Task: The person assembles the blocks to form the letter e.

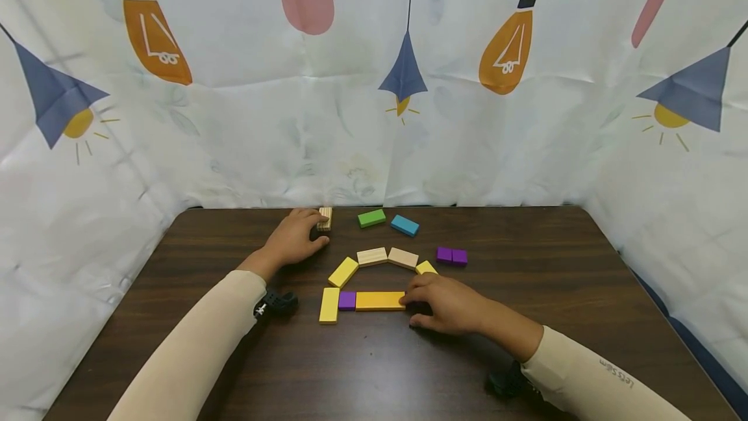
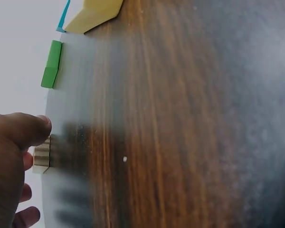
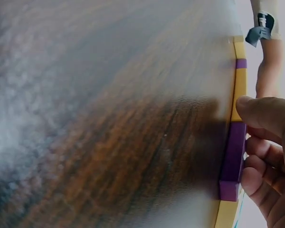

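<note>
My left hand (image 1: 297, 237) reaches to the back edge of the table, its fingertips at a plain wood block (image 1: 325, 219) and its thumb spread apart. In the left wrist view the wood block (image 2: 42, 154) shows just past the thumb. My right hand (image 1: 447, 304) straddles the right end of a straight row, thumb in front and curled fingers behind, holding a purple block (image 3: 233, 154). That row has a yellow block (image 1: 329, 306), another purple block (image 1: 347, 301) and a long orange block (image 1: 380, 301). The right hand covers the row's right end in the head view.
Yellow (image 1: 343, 272) and pale wood blocks (image 1: 372, 256) form an arch behind the row. Farther back lie a green block (image 1: 371, 218) and a blue block (image 1: 405, 225). Two purple blocks (image 1: 452, 256) sit right of the arch. A printed curtain (image 1: 350, 148) hangs behind the table.
</note>
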### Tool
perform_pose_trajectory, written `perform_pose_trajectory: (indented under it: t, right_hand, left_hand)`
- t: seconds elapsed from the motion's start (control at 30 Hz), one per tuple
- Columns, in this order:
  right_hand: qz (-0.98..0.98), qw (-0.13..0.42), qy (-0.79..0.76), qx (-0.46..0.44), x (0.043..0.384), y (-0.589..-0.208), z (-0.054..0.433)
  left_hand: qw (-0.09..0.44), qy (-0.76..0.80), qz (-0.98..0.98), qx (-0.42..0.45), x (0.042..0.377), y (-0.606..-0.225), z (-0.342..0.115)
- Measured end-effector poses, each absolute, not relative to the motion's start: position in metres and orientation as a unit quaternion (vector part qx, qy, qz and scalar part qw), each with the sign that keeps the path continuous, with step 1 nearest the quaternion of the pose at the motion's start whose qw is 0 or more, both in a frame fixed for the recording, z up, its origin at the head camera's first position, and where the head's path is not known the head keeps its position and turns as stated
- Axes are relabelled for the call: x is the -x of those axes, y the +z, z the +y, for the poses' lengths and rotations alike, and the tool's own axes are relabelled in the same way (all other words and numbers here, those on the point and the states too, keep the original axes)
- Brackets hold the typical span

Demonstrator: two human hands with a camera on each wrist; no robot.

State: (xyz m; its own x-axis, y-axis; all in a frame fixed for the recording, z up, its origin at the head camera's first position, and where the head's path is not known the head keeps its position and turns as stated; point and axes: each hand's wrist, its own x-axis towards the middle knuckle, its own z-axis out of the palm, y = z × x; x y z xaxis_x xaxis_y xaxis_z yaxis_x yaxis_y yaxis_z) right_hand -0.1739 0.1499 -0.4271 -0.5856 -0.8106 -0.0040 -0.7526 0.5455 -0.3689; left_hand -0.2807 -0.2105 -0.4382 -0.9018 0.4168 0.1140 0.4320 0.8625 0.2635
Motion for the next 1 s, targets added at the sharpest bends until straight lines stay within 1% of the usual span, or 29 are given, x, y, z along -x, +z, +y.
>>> perform_pose_trajectory:
  t: [0.67, 1.0]
  right_hand:
    - [0.871, 0.074, -0.180, 0.451, 0.1762, -0.4298, 0.1508]
    - [0.873, 0.071, -0.178, 0.448, 0.1764, -0.4302, 0.1502]
  left_hand:
    - [0.022, -0.147, -0.964, 0.220, 0.2808, -0.4378, -0.2147]
    - [0.018, -0.154, -0.964, 0.216, 0.2874, -0.4389, -0.2163]
